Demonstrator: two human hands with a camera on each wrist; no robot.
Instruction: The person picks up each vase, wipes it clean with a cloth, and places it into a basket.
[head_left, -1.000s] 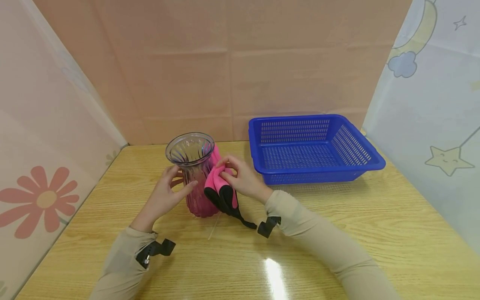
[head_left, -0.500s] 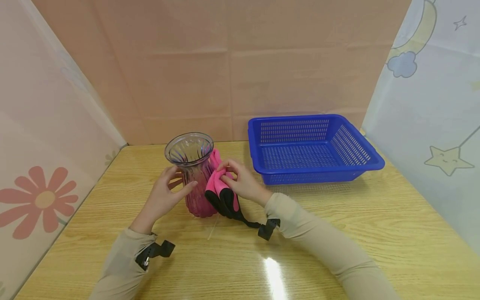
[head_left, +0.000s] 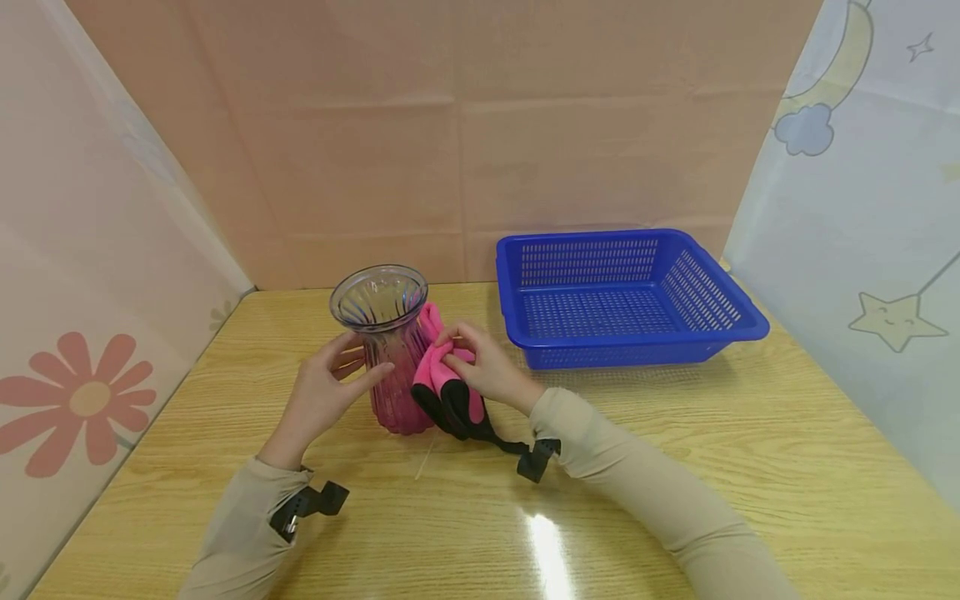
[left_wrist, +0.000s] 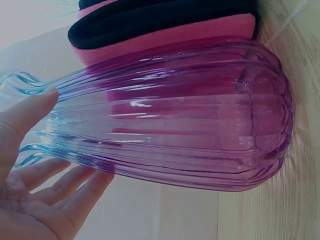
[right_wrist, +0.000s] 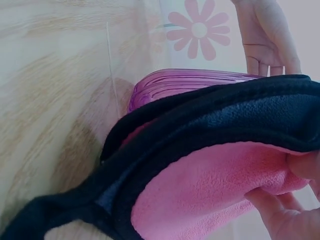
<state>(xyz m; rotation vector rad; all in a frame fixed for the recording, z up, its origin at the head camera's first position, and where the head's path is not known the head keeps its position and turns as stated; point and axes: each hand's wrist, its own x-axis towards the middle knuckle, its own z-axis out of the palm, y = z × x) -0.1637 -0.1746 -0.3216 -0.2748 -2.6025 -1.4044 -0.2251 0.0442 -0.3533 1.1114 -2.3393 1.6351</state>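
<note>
A ribbed glass vase (head_left: pixel 397 383), bluish at its flared rim and pink-purple below, stands upright on the table. My left hand (head_left: pixel 322 387) holds it below the neck, thumb on the near side and fingers behind. In the left wrist view the thumb (left_wrist: pixel 37 107) lies along the glass. My right hand (head_left: pixel 483 362) pinches a folded pink fleece cloth (right_wrist: pixel 200 185) with black edging between thumb and fingers. This cloth is against the vase's right side, and a black strap (head_left: pixel 510 447) trails from it toward the right wrist. Part of it is hidden behind the vase.
At the back right sits a blue plastic basket (head_left: pixel 630 343) with slotted walls. A thin pale line (head_left: pixel 425 460) lies on the wooden table (head_left: pixel 420 533) in front of the vase. Fabric sheets (head_left: pixel 337 167) enclose the back and sides.
My right hand and the pink cloth have shifted slightly down and to the right, and the cloth's upper end shows lower beside the vase. The left hand and vase have hardly moved.
</note>
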